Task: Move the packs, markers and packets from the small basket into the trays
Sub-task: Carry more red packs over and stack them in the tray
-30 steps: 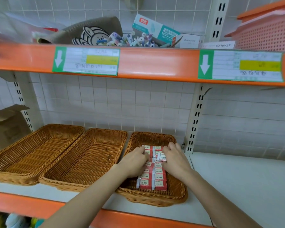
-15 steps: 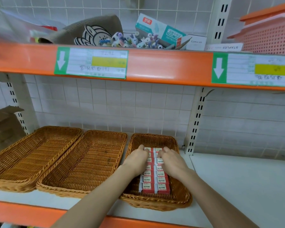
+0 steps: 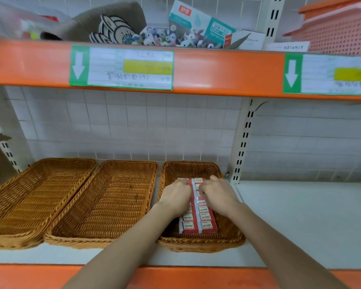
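Across the top of the frame an orange shelf edge (image 3: 217, 71) overhangs your work; two bare wicker trays (image 3: 104, 205) sit at lower left. Your left hand (image 3: 176, 198) and right hand (image 3: 218, 195), fingers curled down, rest on two rows of red-and-white packs (image 3: 197, 225) in the right tray (image 3: 200, 245), lower centre; actual grip hidden
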`<state>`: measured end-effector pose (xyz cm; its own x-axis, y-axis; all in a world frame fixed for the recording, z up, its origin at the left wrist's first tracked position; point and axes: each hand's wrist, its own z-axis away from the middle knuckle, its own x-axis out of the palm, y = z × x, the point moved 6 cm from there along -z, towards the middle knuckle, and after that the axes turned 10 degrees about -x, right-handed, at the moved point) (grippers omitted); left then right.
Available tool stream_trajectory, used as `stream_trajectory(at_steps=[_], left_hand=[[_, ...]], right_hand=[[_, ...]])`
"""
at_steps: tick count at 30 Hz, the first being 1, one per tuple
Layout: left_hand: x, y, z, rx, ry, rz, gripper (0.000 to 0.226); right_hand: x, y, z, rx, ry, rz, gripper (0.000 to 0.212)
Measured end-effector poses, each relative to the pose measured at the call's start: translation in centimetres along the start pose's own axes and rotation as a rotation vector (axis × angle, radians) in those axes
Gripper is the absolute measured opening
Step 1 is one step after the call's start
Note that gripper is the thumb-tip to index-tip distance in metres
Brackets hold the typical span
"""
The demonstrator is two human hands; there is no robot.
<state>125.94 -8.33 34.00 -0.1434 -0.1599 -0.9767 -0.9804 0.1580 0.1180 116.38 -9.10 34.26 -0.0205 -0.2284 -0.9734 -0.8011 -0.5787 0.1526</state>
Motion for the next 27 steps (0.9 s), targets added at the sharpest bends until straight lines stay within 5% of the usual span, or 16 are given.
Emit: stream_trajectory(at_steps=[10, 19, 27], left_hand=[[1.5, 1.0, 3.5, -0.148, -0.340, -0.049, 0.042], [-1.3, 6.0, 10.0, -0.266, -0.321, -0.061, 0.062], [-0.9, 14.3, 14.0, -0.220, -0.325, -0.112, 0.070]], right_hand=[[0.4, -0.2, 4.4, -0.021, -0.238, -0.147, 0.051], [-2.1, -0.2, 13.8, 0.018, -0.329, -0.303, 0.071], [-2.5, 2.6, 22.7, 0.050, -0.328, -0.304, 0.067]])
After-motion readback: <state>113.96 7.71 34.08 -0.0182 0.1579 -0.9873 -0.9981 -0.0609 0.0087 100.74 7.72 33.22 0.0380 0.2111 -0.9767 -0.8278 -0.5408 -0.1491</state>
